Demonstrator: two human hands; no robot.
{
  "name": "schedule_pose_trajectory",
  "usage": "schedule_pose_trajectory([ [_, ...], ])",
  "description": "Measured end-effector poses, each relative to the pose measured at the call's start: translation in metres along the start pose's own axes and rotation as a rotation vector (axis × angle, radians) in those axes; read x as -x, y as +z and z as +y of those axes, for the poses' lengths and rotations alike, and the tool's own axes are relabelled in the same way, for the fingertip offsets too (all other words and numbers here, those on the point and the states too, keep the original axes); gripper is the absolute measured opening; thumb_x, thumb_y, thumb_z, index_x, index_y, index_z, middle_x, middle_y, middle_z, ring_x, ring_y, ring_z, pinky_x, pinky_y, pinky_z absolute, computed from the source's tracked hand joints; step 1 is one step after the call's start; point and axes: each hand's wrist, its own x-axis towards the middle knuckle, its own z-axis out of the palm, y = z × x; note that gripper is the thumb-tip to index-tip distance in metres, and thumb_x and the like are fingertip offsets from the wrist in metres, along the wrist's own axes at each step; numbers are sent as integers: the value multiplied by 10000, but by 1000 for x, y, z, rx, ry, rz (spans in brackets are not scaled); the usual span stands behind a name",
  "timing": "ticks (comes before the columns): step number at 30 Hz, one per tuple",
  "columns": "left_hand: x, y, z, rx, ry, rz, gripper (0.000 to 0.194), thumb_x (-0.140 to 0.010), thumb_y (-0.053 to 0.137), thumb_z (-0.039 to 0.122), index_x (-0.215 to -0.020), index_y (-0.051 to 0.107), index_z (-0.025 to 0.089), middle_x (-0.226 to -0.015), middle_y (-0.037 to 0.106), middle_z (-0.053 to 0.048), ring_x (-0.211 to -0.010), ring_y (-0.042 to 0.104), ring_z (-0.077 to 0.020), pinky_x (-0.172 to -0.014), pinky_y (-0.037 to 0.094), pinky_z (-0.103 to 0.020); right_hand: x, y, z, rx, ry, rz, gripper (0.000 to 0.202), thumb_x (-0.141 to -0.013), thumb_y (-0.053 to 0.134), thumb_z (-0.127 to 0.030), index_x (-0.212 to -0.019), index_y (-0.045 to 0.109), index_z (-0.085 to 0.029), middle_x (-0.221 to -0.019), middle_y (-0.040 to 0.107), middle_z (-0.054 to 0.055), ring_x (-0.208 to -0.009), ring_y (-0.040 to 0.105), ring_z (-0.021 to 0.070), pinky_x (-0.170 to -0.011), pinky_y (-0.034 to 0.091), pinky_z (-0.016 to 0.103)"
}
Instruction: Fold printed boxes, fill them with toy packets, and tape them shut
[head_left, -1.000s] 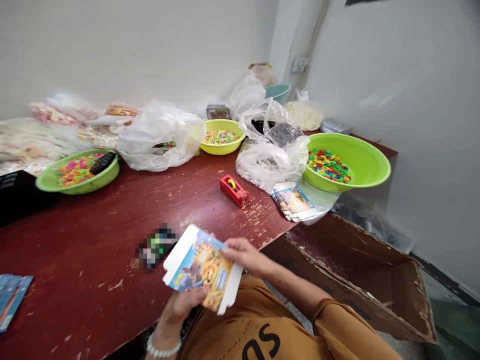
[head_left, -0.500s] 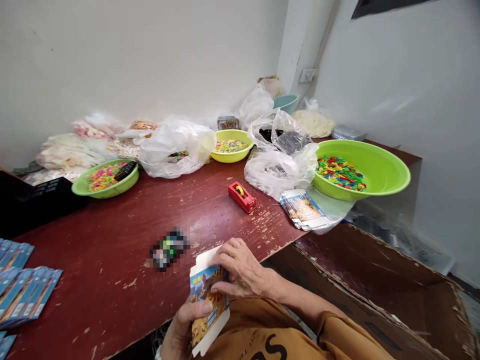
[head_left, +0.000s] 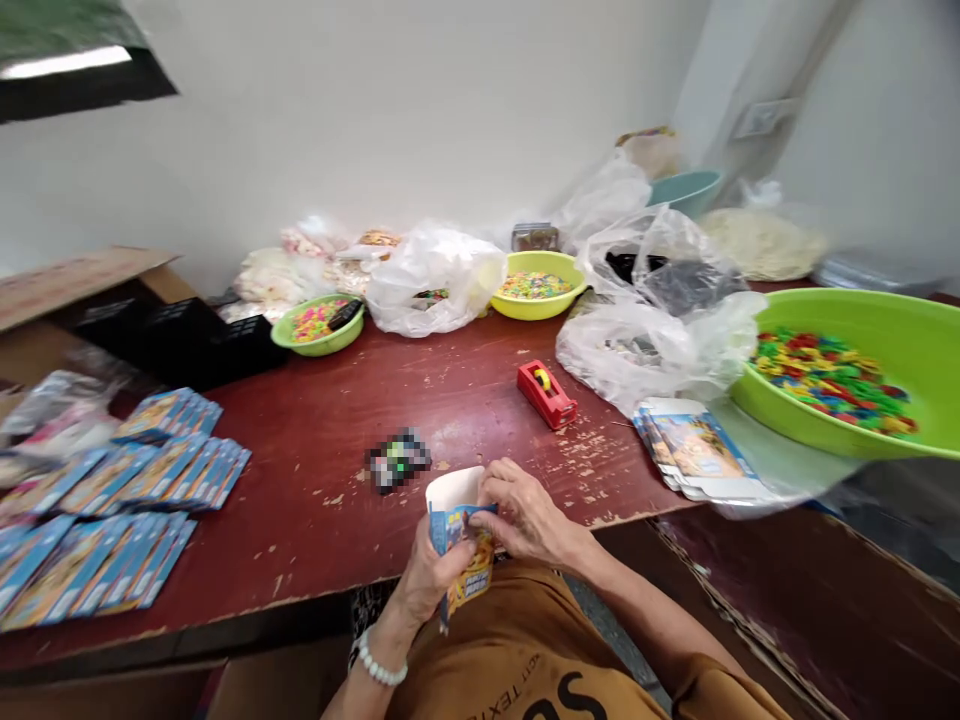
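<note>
The card box (head_left: 478, 582) is at 6 o'clock, by the near edge of the bench (head_left: 300, 540). The left hand (head_left: 427, 572) pinches its side — likely to keep it steady. The right hand's fingers pinch its top edge, maybe to shape the opening. From the box, flat boxes (head_left: 701, 448) lie at 2 o'clock — perhaps for easy reach. The red tape holder (head_left: 547, 394) sits at 1 o'clock.

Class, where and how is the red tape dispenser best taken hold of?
Probably across its two long sides, coming from above and the wearer's side: the red tape dispenser is long and narrow, with a plastic bag close on its right.
</note>
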Motion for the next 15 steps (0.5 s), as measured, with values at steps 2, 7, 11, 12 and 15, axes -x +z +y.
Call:
schedule_pose_trajectory([
  [2, 4, 3, 3, -91, 19, 63, 407, -660, 873, 449, -896, 753, 140, -796, 729, -68, -741, 664, -222, -726, 573, -321, -2, 5, 2, -62, -57, 35, 248, -1031, 583, -312, -805, 571, -210, -865, 608, 39, -850, 545, 188, -750, 465, 317],
  [7, 17, 0, 18, -259, 97, 97, 359, -723, 822, 486, -835, 751, 153, -741, 681, -29, -712, 606, -191, -724, 540, -304, -5, 12, 2, -382, -51, -2, 331, -1039, 581, -431, -789, 582, -214, -884, 631, 36, -817, 603, 163, -732, 499, 293],
  [11, 27, -2, 17, 19, 55, -105, 597, -646, 888, 505, -1119, 760, 164, -952, 728, -68, -878, 657, -238, -859, 559, -358, 0, 15, 1, -427, -43, -46, 314, -1029, 604, -438, -807, 625, -216, -917, 665, 46, -847, 646, 173, -769, 528, 310],
  [12, 29, -1, 15, 90, 38, -135, 635, -636, 902, 502, -1154, 753, 165, -979, 733, -81, -901, 667, -249, -873, 562, -370, 2, 15, 1, -413, -48, -41, 303, -1026, 607, -427, -808, 634, -218, -957, 674, 56, -882, 659, 181, -802, 538, 323],
  [15, 33, 3, 9, 189, 23, -96, 652, -647, 924, 464, -1200, 746, 169, -1018, 753, -102, -917, 696, -257, -889, 572, -382, 7, 17, 1, -371, 31, 69, 226, -954, 701, -444, -889, 674, -229, -1278, 631, 110, -1192, 627, 252, -991, 529, 399],
])
